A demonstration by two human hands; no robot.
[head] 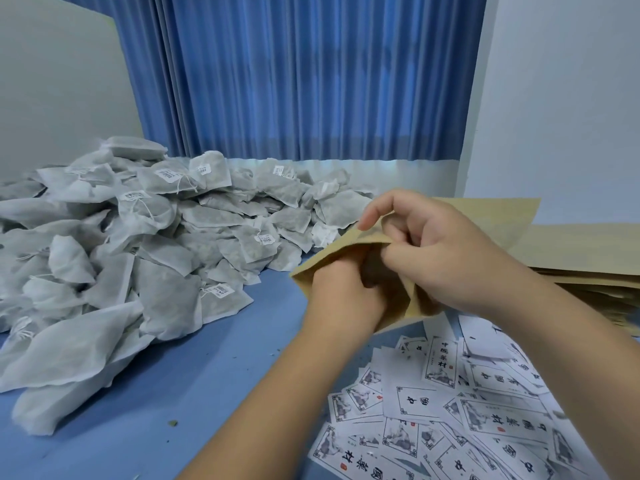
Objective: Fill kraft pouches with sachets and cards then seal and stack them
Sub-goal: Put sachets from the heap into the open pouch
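Observation:
A kraft pouch (349, 242) is held up above the blue table, its mouth pulled open toward me. My left hand (341, 289) reaches into the mouth, fingers hidden inside the pouch. My right hand (436, 247) pinches the pouch's upper rim between thumb and fingers. A big heap of grey-white sachets (138, 244) with strings and labels covers the left of the table. Printed white cards (460, 403) lie scattered at the lower right. What my left hand holds inside cannot be seen.
A stack of flat kraft pouches (581, 258) lies at the right behind my right hand. The blue table (194, 375) shows bare between sachets and cards. A blue curtain (304, 77) hangs behind, with a grey board at the left.

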